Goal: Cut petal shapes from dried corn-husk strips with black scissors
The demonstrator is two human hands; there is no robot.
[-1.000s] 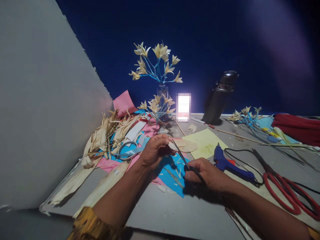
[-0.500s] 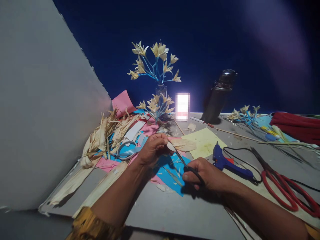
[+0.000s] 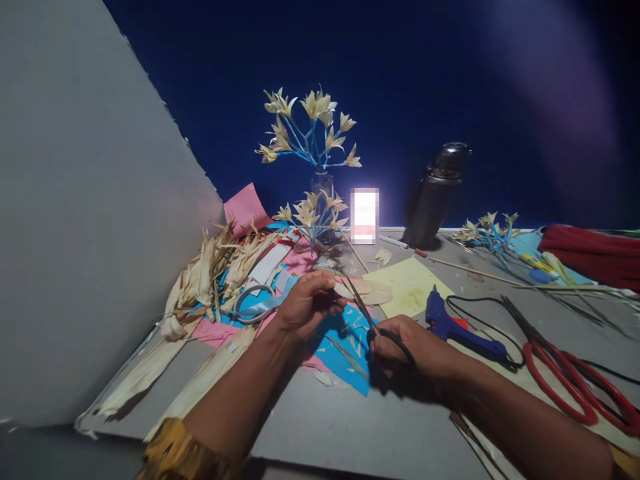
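Between thumb and fingertips, my left hand point(image 3: 311, 303) pinches a small pale piece of corn husk point(image 3: 343, 291). My right hand point(image 3: 400, 347) grips small black-handled scissors point(image 3: 364, 304), fingers in the loops. The blades are slightly parted and point up and left, beside the husk piece. Below both hands lies blue paper point(image 3: 345, 353) strewn with thin husk scraps. A broader strip of husk point(image 3: 373, 292) rests on the table behind the scissors' tips.
Dried husks point(image 3: 210, 267) and a tape roll point(image 3: 255, 302) lie left. Behind stand husk flowers in a glass bottle point(image 3: 323, 183) and a dark flask point(image 3: 440, 193). A blue glue gun point(image 3: 463, 333), its cord and large red-handled scissors point(image 3: 560, 367) lie right, near yellow paper point(image 3: 407, 285).
The scissors' blades have parted and moved slightly away from the husk piece, with my right hand shifting a little right. My left hand keeps its pinch almost in place.
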